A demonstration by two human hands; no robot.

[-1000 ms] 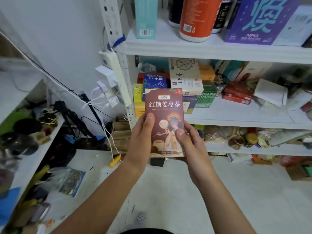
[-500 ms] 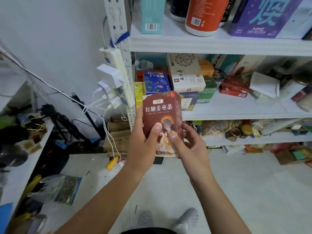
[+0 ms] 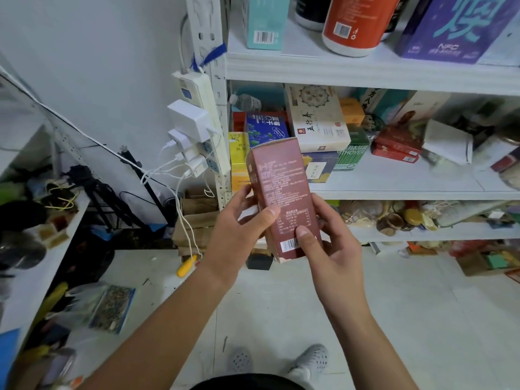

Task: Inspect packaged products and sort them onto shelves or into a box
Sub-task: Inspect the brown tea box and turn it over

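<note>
A dark red tea box (image 3: 282,190) stands upright in front of me, its back panel with small print and a barcode facing the camera. My left hand (image 3: 242,229) grips its left side, thumb pressed across the back panel. My right hand (image 3: 329,243) holds its lower right side, thumb beside the barcode. Behind the box rises a white shelf unit (image 3: 394,190); its middle shelf carries several packaged boxes, among them a blue box (image 3: 266,128) and a cream box (image 3: 318,119).
A power strip (image 3: 202,119) with chargers and white cables hangs on the shelf post. The top shelf holds a teal box (image 3: 264,21), an orange canister (image 3: 360,23) and a purple box (image 3: 450,26). A cluttered shelf (image 3: 36,220) runs along the left. Bags lie on the floor.
The box has been turned about its upright axis: the illustrated front faced me before, the printed back faces me now. Both hands shifted their hold while turning it.
</note>
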